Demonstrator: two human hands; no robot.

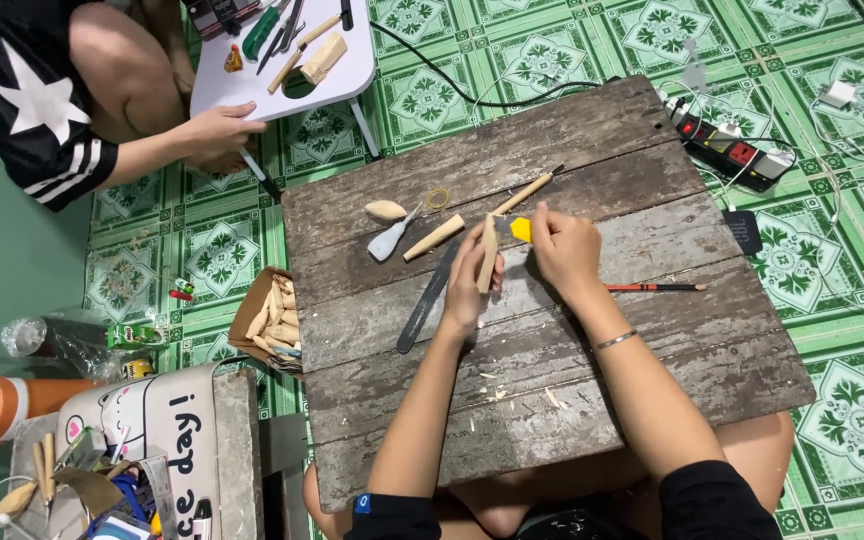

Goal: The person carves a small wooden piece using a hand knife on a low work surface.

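Pale slim wooden stick (489, 252), upright

Bright, even light from overhead.
Soft short shadows under the forearms; sharp focus, slight wide-angle bending at edges.

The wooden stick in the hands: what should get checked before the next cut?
1. Left hand grips the wooden stick firmly: ok.
2. Right hand holds the yellow-handled knife: ok.
3. Blade points away from the left fingers: cannot tell, blade hidden.
4. Wooden board lies flat across the lap: ok.
5. Loose tools stay off the cutting spot: not ok, a dark file lies right beside the left hand.
6. The other person's hand keeps away: ok.
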